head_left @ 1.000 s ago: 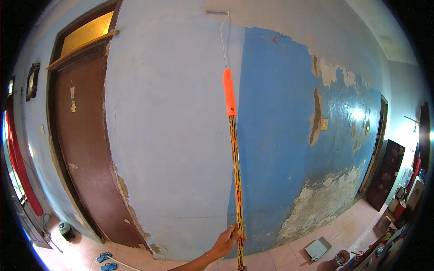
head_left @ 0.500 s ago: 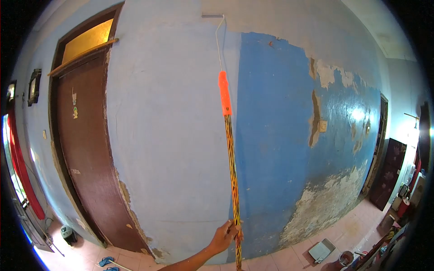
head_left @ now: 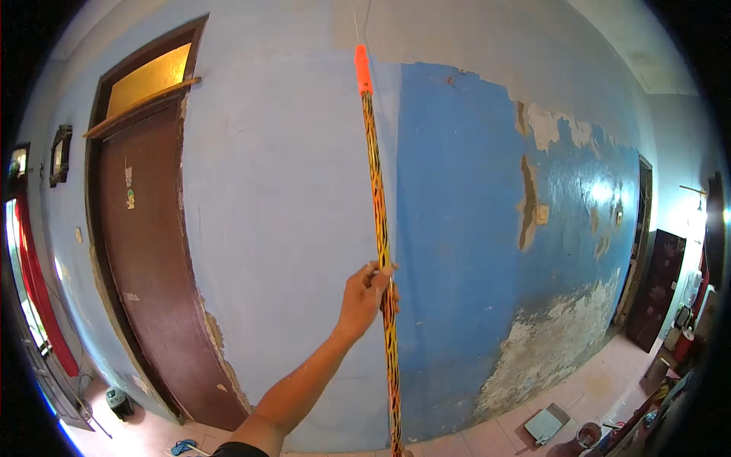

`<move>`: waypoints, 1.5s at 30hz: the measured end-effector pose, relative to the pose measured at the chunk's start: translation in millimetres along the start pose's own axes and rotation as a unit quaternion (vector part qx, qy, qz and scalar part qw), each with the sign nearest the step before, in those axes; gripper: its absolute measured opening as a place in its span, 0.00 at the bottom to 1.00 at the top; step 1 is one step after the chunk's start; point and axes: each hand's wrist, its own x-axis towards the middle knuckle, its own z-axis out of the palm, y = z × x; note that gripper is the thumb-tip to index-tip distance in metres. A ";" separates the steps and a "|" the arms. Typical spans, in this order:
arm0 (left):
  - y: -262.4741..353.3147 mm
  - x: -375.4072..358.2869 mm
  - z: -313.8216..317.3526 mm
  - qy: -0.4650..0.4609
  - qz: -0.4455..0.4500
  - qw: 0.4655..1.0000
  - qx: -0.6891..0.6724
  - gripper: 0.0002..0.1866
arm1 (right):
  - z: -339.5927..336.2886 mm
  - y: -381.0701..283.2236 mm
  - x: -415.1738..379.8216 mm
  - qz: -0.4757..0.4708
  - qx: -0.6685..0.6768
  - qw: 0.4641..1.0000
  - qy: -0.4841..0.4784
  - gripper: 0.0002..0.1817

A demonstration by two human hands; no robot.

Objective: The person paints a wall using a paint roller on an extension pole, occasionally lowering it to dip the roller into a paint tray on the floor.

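Observation:
A long paint roller pole [head_left: 372, 156], patterned yellow and black, stands nearly upright before the wall. My left hand [head_left: 370, 289] is wrapped round it at about mid-height, the arm reaching up from the lower left. Its upper end meets the orange roller handle [head_left: 363, 70], from which a thin wire frame [head_left: 359, 29] runs up past the top edge. The roller head is out of view above. At the bottom edge, beside the pole, shows a sliver of what seems to be my right hand [head_left: 407, 453]; its fingers are hidden.
The wall [head_left: 289, 190] is pale blue-grey at left, deeper blue at right, with peeling plaster [head_left: 544, 343]. A brown door [head_left: 148, 251] stands left. On the tiled floor at right are a paint tray [head_left: 547, 423] and a bucket [head_left: 588, 436]; blue slippers [head_left: 183, 446] lie lower left.
The pole has moved up, taking the roller head out of the top of view. My left hand has risen with it, and more of my forearm shows.

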 end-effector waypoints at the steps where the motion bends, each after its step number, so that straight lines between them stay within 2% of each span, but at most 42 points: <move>1: 8.6 8.2 -0.1 0.005 0.005 1.000 0.001 0.19 | -0.7 -3.1 8.3 0.000 0.000 1.000 0.001 0.23; 3: 20.5 26.8 -1.7 0.007 0.024 1.000 0.005 0.19 | -1.1 -5.9 18.7 -0.064 0.034 0.997 0.023 0.23; 4: 26.5 35.5 -2.4 0.009 0.042 0.999 0.009 0.20 | -1.8 -8.8 21.7 -0.063 0.032 0.997 0.022 0.23; 7: 48.9 63.6 -1.8 0.014 0.048 0.998 0.034 0.21 | -6.1 -21.7 35.7 -0.025 0.066 0.997 0.010 0.21; 9: 59.1 74.0 -2.6 0.009 0.052 0.998 0.039 0.23 | -7.0 -36.4 55.4 0.038 0.117 0.992 0.001 0.21; 10: 62.9 78.2 -3.3 0.006 0.055 0.997 0.048 0.25 | -6.3 -42.2 66.9 0.035 0.113 0.993 0.004 0.21; 12: 64.5 83.6 -2.4 -0.004 0.075 0.997 0.033 0.27 | -4.6 -56.4 85.6 -0.081 0.020 0.995 0.060 0.22; 15: 61.8 74.2 -9.3 -0.025 0.098 0.994 0.035 0.33 | 0.1 -74.7 112.5 -0.065 0.082 0.994 0.040 0.23; 17: 55.1 57.8 -17.2 -0.039 0.103 0.993 0.049 0.36 | -2.9 -97.2 139.7 -0.052 0.049 0.997 0.037 0.23; 20: 34.9 33.2 -44.4 -0.052 0.046 0.996 0.049 0.40 | -1.6 -113.2 173.3 0.031 0.030 0.999 -0.017 0.24; 24: 7.3 0.7 -84.3 -0.042 -0.009 0.999 0.026 0.39 | -7.7 -172.3 238.6 0.057 0.075 0.995 0.034 0.27; 27: -16.5 -23.9 -114.8 -0.026 -0.048 0.998 0.018 0.39 | -14.1 -202.6 276.8 0.059 0.088 0.994 0.001 0.32; 29: -30.8 -40.9 -134.0 -0.013 -0.092 0.995 0.019 0.37 | -10.6 -215.3 300.6 0.034 0.057 0.998 0.022 0.27; 36: -81.0 -110.5 -192.1 0.031 -0.182 0.983 -0.003 0.35 | 10.9 -243.6 382.1 -0.097 0.029 0.989 0.105 0.27; 38: -91.3 -128.3 -209.9 0.061 -0.236 0.970 -0.008 0.33 | 8.7 -257.2 401.4 -0.090 -0.003 0.991 0.100 0.27; 39: -94.3 -136.8 -218.9 0.061 -0.235 0.970 -0.009 0.33 | 7.0 -264.8 410.7 -0.088 -0.013 0.991 0.099 0.27; 42: -105.2 -159.5 -246.1 0.106 -0.257 0.960 -0.020 0.33 | 2.3 -280.6 446.1 -0.061 0.073 0.993 0.066 0.34; 43: -107.3 -166.1 -254.3 0.107 -0.255 0.961 -0.021 0.33 | 6.6 -272.1 466.8 -0.132 -0.003 0.983 0.128 0.29; 45: -109.9 -177.8 -269.4 0.141 -0.251 0.957 -0.022 0.33 | 4.6 -271.7 501.2 -0.203 -0.078 0.957 0.190 0.27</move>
